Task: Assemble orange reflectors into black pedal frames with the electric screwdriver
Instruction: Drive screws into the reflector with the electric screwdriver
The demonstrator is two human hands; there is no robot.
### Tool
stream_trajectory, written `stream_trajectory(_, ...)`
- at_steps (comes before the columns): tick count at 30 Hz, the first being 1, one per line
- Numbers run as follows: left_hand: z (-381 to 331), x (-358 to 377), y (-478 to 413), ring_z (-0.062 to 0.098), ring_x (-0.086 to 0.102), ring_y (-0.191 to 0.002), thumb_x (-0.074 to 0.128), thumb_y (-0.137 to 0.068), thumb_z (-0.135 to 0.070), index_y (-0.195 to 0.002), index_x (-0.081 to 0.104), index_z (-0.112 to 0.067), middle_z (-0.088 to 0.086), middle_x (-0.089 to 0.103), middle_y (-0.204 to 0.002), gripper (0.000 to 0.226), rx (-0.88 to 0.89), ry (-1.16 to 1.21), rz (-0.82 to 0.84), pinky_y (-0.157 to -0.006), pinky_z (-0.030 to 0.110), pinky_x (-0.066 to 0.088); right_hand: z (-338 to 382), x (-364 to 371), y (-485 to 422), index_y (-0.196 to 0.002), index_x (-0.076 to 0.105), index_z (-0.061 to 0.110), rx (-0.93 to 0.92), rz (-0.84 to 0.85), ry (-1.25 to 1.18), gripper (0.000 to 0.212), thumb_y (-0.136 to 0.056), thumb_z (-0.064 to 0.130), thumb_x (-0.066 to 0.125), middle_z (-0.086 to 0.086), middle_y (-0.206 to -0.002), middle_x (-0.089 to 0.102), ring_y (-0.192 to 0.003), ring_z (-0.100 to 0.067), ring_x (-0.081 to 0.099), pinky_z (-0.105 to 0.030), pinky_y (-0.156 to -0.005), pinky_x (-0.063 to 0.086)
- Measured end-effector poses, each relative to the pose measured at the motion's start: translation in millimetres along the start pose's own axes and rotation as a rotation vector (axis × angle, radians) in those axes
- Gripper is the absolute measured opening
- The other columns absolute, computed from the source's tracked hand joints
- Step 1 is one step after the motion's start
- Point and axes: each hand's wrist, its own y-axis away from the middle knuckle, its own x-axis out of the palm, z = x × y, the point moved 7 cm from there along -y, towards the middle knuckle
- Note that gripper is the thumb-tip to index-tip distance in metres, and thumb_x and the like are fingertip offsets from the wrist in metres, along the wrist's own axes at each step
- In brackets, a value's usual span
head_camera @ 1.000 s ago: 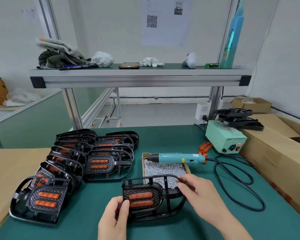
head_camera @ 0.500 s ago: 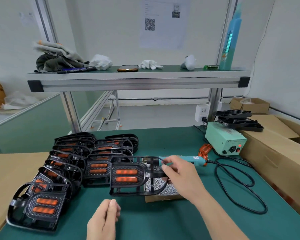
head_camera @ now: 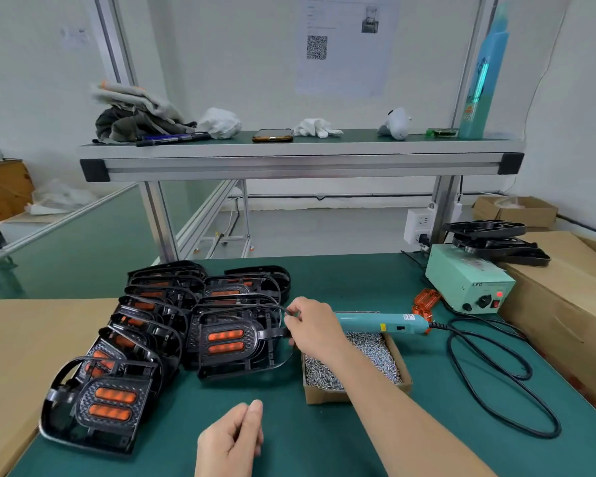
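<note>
**Q:** Where does the black plastic pedal frame [head_camera: 241, 361], orange oval reflectors [head_camera: 225, 335] fitted, sit?

**A:** Centre of frame. My right hand [head_camera: 312, 327] pinches its right rim. Best to lower it flat onto the row of black pedals [head_camera: 141, 321], clear of the cardboard screw tray [head_camera: 324, 395]. My left hand [head_camera: 233, 440] hangs loosely curled, empty.

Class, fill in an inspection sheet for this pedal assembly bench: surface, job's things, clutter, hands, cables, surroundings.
Surface: green mat; cardboard sheet at its left.
Job's things: finished pedals in overlapping rows; electric screwdriver at the screw box's far edge; loose orange reflectors beside the power supply.
Clutter: shelf carries phone, gloves, clothing.
Hands: right hand grips a pedal by its rim; left hand loosely curled, holding nothing.
Cables: black cable loops on the mat.
Surroundings: cardboard boxes at right.
</note>
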Motion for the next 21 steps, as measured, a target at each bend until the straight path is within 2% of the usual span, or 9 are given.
stream_trajectory(3,0,2,1,0.006,0.045,-0.042,0.061,-0.096,-0.018,-0.048,0.049,-0.012,0.007,0.052,-0.044,0.049,-0.006,0.015,0.019,-0.049,0.017,0.041,-7,5,-5,-0.105,0.063,0.017,0.028,-0.007,0.01,0.014,-0.102,0.021,0.051,-0.008,-0.101,0.071,-0.09,-0.028,0.071,-0.045,-0.086,0.058)
stream_trajectory(9,1,1,1,0.005,0.045,-0.043,0.061,-0.096,-0.018,-0.047,0.048,-0.013,0.004,0.051,-0.042,0.05,-0.024,0.029,0.019,-0.05,0.016,0.04,-3,20,-15,-0.112,0.064,0.015,0.048,0.001,0.017,0.018,-0.103,0.021,0.05,-0.01,-0.106,0.07,-0.093,-0.029,0.07,-0.045,-0.087,0.057)
stream_trajectory(12,1,0,0,0.005,0.045,-0.042,0.061,-0.096,-0.018,-0.048,0.047,-0.012,0.002,0.05,-0.041,0.05,-0.026,0.029,0.013,-0.05,0.016,0.04,2,25,-19,-0.113,0.061,0.013,0.049,-0.018,0.035,0.019,-0.103,0.021,0.048,-0.012,-0.106,0.07,-0.094,-0.03,0.068,-0.039,-0.085,0.055)
stream_trajectory(14,0,0,0,0.006,0.044,-0.042,0.061,-0.096,-0.018,-0.049,0.047,-0.011,0.002,0.049,-0.042,0.049,-0.035,0.019,0.018,-0.051,0.018,0.04,3,26,-17,-0.115,0.061,0.014,0.046,-0.04,0.067,0.021,-0.103,0.025,0.047,-0.012,-0.108,0.068,-0.095,-0.03,0.064,-0.034,-0.079,0.049)
stream_trajectory(18,-1,0,0,0.006,0.045,-0.042,0.061,-0.095,-0.018,-0.05,0.047,-0.009,0.002,0.05,-0.042,0.048,-0.039,0.02,0.021,-0.051,0.017,0.041,-1,30,-5,-0.107,0.063,0.018,0.033,-0.066,0.049,0.024,-0.1,0.039,0.054,-0.003,-0.104,0.069,-0.097,-0.024,0.062,-0.034,-0.086,0.05)
stream_trajectory(21,-1,0,-1,0.004,0.046,-0.042,0.061,-0.095,-0.02,-0.05,0.05,-0.01,0.003,0.054,-0.043,0.047,-0.036,-0.001,0.015,-0.051,0.017,0.042,-1,36,1,-0.104,0.063,0.019,0.008,-0.079,0.032,0.022,-0.098,0.041,0.059,0.0,-0.099,0.068,-0.09,-0.019,0.063,-0.031,-0.081,0.05)
